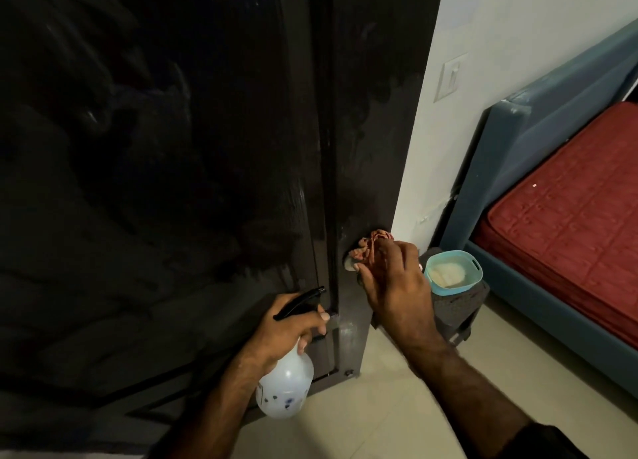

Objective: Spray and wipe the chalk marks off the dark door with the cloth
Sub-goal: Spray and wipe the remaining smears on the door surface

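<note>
The dark door (193,155) fills the left and centre, glossy, with faint smeared streaks on its right panel. My right hand (397,286) grips a bunched reddish cloth (371,246) and presses it against the lower right part of the door near its edge. My left hand (286,327) holds a translucent white spray bottle (284,386) by its neck, a finger by the black trigger head (300,301), whose nozzle points at the door's lower edge. A pale hazy patch (348,331) shows on the door just below the cloth.
A white wall (483,79) with a switch plate (452,75) stands right of the door. A teal basin (452,272) sits on a dark stool (459,306) close to my right hand. A bed with a red mattress (580,210) and blue frame lies at right. Pale floor tiles (397,407) lie below.
</note>
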Motion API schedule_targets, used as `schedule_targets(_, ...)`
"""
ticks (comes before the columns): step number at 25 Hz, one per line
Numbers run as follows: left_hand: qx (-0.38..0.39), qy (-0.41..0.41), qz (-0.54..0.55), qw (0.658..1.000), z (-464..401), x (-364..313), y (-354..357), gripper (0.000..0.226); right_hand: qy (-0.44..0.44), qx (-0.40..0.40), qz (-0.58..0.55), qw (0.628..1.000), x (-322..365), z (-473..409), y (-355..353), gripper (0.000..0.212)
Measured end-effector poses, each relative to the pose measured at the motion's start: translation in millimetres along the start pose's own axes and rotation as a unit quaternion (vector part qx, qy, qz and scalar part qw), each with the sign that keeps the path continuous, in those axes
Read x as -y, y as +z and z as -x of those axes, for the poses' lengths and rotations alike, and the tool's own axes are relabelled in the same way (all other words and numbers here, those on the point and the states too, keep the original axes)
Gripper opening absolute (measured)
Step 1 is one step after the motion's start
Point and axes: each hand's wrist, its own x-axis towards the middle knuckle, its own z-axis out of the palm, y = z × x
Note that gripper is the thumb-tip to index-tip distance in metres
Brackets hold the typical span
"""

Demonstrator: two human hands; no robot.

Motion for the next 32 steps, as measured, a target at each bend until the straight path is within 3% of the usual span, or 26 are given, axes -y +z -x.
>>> schedule_targets(4,0.001,-0.001,0.016,1.000,2,2,-8,0.050,-0.021,-0.012,0.076,0.997,-5,-1,-2,0.050)
schedule_targets(7,0.013,0.004,0.008,1.000,0,2,-11,0.048,0.109,0.027,-0.097,0.989,-8,-14,-9,0.056)
schedule_targets(10,0.021,0.006,0.011,1.000,-5,3,-14,0.054,0.260,0.121,-0.230,0.930,-12,-42,-24,0.035)
schedule_targets(14,0.039,0.018,0.009,0.999,-6,-2,-11,0.051,0.301,0.241,-0.230,0.894,-10,-67,-39,0.028)
schedule_targets(16,0.036,0.019,0.013,0.999,-6,-4,-10,0.052,0.329,0.296,-0.218,0.870,-13,-66,-35,0.040)
schedule_targets(19,0.037,0.013,0.016,0.999,-4,-4,-10,0.054,0.370,0.358,-0.343,0.785,-24,-56,-19,0.064)
schedule_targets(20,0.034,0.009,0.016,0.999,-4,-4,-9,0.053,0.367,0.363,-0.355,0.780,-25,-59,-18,0.067)
schedule_targets(22,0.027,0.002,0.018,0.999,-5,-3,-8,0.052,0.337,0.368,-0.256,0.828,-13,-74,-19,0.068)
schedule_targets(24,0.023,-0.002,0.021,1.000,-6,-2,-6,0.053,0.237,0.387,0.009,0.891,12,-83,-18,0.059)
schedule_targets(26,0.013,-0.004,0.025,1.000,-6,-2,-4,0.052,0.086,0.323,0.290,0.897,40,-70,-8,0.042)
schedule_targets(28,-0.004,0.001,0.036,0.999,-5,-5,-3,0.042,0.049,0.248,0.327,0.910,53,-50,4,0.033)
schedule_targets(32,-0.016,0.009,0.054,0.998,-8,-8,-11,0.034,0.100,0.175,0.215,0.956,33,-44,10,0.051)
